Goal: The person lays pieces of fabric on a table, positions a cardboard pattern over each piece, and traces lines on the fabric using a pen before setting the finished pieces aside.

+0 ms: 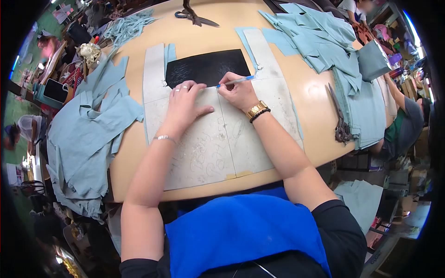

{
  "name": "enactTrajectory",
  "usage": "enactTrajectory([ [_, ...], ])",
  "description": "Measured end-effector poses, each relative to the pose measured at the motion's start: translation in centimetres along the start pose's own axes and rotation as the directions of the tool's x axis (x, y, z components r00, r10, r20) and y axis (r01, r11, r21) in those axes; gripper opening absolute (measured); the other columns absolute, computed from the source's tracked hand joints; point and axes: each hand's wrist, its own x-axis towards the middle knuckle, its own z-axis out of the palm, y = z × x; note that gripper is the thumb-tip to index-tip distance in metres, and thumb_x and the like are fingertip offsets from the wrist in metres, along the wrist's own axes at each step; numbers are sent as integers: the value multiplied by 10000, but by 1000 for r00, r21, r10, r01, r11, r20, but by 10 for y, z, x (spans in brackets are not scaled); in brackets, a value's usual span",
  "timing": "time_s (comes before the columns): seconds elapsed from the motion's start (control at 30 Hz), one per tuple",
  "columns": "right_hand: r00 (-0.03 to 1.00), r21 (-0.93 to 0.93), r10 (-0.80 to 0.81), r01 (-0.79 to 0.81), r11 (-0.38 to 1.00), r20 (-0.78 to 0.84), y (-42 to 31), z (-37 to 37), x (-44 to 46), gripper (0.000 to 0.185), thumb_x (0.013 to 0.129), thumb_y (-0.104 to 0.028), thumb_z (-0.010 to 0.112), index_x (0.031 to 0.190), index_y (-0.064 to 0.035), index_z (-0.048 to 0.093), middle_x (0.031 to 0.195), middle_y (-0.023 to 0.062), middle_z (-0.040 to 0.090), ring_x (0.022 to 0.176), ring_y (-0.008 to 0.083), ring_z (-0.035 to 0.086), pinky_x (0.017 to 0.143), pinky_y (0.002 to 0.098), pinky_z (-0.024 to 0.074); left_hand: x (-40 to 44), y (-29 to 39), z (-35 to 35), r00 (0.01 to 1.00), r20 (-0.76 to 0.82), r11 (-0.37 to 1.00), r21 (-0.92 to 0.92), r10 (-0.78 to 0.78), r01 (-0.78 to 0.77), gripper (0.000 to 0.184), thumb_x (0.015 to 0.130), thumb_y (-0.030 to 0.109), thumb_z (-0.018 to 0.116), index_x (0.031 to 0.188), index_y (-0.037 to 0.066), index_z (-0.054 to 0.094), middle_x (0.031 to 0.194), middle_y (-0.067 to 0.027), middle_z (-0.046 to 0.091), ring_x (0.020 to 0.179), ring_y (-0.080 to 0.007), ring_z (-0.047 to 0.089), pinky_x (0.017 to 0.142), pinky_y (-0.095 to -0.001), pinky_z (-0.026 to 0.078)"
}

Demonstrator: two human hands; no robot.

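Note:
A large whitish pattern template [199, 153] with handwriting lies on the table, its cut-out edge bordering a black sheet [208, 65]. Light blue-green fabric shows from under the template's sides. My left hand [185, 99] lies flat on the template, fingers spread near the cut-out edge. In my right hand [238, 92] is a blue-and-white pen [241, 80], gripped with its tip at that same edge, close to the template's centre line.
Blue-green fabric pieces are heaped on the left [88, 139] and at the back right. Scissors [340, 116] lie at the right; another pair [197, 19] lies at the far edge. Fabric strips [132, 25] sit at the back left. Other people are around the table.

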Motion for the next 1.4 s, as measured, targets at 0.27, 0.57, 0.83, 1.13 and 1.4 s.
enactTrajectory([
  [0.27,999,42,33,-34,999,26,0,0,-2,82,768,-77,652,755,-5,615,653,74,635,579,109,607,538,247,491,-26,4,17,989,-97,993,32,-113,117,428,750,437,763,1073,169,678,1101,-51,571,1058,-264,538,912,-422,411],
  [0.57,1000,-3,16,-16,1000,26,-2,-1,2,77,788,-82,650,770,-10,627,662,57,638,594,97,610,553,243,496,-32,-11,13,998,-64,1000,-18,-25,24,390,796,375,740,1101,142,674,1148,-89,576,1114,-268,526,964,-425,397],
  [0.83,937,327,349,-321,889,-28,6,-4,14,100,868,-128,651,920,-43,658,813,22,689,707,54,618,613,216,494,-46,-9,2,983,-102,979,119,-155,167,527,769,490,732,1152,142,635,1229,-116,559,1183,-291,499,1016,-458,348],
  [1.13,993,266,80,-101,959,90,-15,87,49,153,820,-169,655,860,-22,670,711,55,684,649,76,626,593,245,503,-44,-8,4,963,-157,950,192,-219,247,654,715,593,726,1165,129,624,1219,-141,539,1186,-306,481,981,-478,354],
  [1.4,974,151,28,-63,986,223,-23,117,61,175,786,-187,647,846,-23,648,682,116,672,628,179,666,621,301,530,-43,-10,7,964,-172,941,236,-204,241,735,728,609,708,1214,71,589,1212,-147,550,1192,-326,470,974,-497,353],
])
